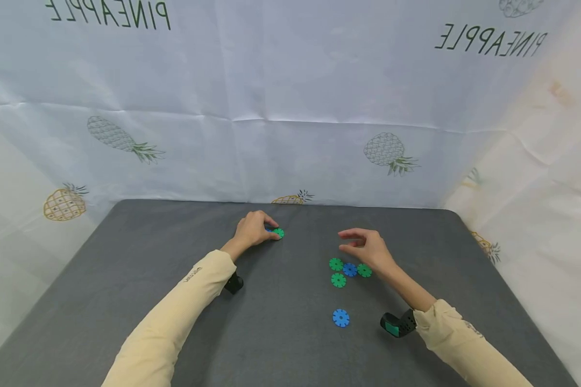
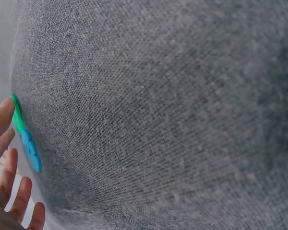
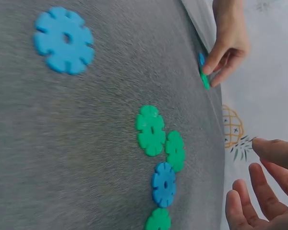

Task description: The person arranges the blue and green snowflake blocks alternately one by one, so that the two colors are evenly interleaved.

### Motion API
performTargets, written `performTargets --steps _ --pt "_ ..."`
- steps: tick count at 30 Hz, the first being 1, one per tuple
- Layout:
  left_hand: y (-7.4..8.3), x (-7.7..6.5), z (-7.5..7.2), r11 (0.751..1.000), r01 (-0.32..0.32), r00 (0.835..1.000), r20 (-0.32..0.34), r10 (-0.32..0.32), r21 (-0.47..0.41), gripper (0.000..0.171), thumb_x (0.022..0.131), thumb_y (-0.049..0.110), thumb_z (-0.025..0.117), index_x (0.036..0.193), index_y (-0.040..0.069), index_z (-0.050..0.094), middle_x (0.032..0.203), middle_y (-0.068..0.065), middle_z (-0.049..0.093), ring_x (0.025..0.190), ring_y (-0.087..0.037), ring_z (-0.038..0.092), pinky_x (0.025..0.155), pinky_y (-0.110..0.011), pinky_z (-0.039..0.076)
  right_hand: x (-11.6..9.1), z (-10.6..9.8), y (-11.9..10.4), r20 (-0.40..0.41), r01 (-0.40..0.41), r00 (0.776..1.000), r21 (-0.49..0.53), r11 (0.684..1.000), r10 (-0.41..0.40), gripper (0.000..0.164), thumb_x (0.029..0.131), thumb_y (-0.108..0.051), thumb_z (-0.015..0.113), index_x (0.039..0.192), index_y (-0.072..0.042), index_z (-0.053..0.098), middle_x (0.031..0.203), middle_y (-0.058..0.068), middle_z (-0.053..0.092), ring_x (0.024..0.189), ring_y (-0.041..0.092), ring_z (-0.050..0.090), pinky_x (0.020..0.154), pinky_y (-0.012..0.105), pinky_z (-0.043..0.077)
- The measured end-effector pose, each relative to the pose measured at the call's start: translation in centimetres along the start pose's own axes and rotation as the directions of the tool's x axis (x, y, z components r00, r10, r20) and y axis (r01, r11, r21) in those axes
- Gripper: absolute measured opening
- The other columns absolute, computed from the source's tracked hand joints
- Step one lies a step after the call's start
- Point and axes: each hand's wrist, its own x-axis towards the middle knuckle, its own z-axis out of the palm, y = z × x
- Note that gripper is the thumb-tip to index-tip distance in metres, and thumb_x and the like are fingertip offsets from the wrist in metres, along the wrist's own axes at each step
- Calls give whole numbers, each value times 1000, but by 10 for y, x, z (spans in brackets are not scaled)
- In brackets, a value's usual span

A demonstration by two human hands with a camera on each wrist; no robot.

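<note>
My left hand [image 1: 252,229] is at the far part of the table, its thumb and index finger pinching a green notched disc [image 1: 280,233]. Against that disc lies a blue notched disc [image 2: 31,151], mostly covered by the fingers in the head view. My right hand [image 1: 369,250] hovers over the table with thumb and fingers apart, holding nothing. Just below it in the head view are a blue disc [image 1: 349,270] between two green discs, one on the left [image 1: 336,264] and one on the right [image 1: 365,270], plus another green disc [image 1: 338,280] nearer me.
A separate blue disc [image 1: 341,318] lies closer to me on the dark grey tabletop [image 1: 281,344]. White cloth printed with pineapples [image 1: 385,149] hangs behind the table and along its sides. Each wrist wears a black strapped device [image 1: 399,324].
</note>
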Motion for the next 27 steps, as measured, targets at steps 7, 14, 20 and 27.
performTargets --steps 7,14,20,27 --pt "4 1 0 1000 22 1000 14 -22 19 29 77 30 82 102 16 77 114 -6 66 100 -25 62 82 -42 50 -31 -5 2 57 33 998 9 999 -34 29 87 -6 70 115 2 67 115 21 64 88 24 62 67 29 49" --pt "4 1 1 999 31 999 15 -32 26 31 76 30 83 103 16 77 117 -7 65 102 -26 61 82 -43 50 -60 -5 3 145 69 987 16 998 -70 30 86 -10 72 114 2 67 111 17 66 88 22 64 69 27 52" --pt "2 1 1 999 28 999 16 -28 27 31 76 31 83 102 15 77 117 -7 65 101 -26 61 80 -42 51 -75 -3 6 208 90 973 62 994 -101 32 85 -11 73 113 3 67 109 17 66 84 13 61 73 25 54" --pt "2 0 -1 999 27 999 25 -28 35 29 77 30 82 102 15 77 118 -8 64 103 -26 60 82 -43 50 -91 3 26 302 211 923 125 969 -240 37 85 -19 74 116 -1 66 111 14 67 92 22 61 75 28 54"
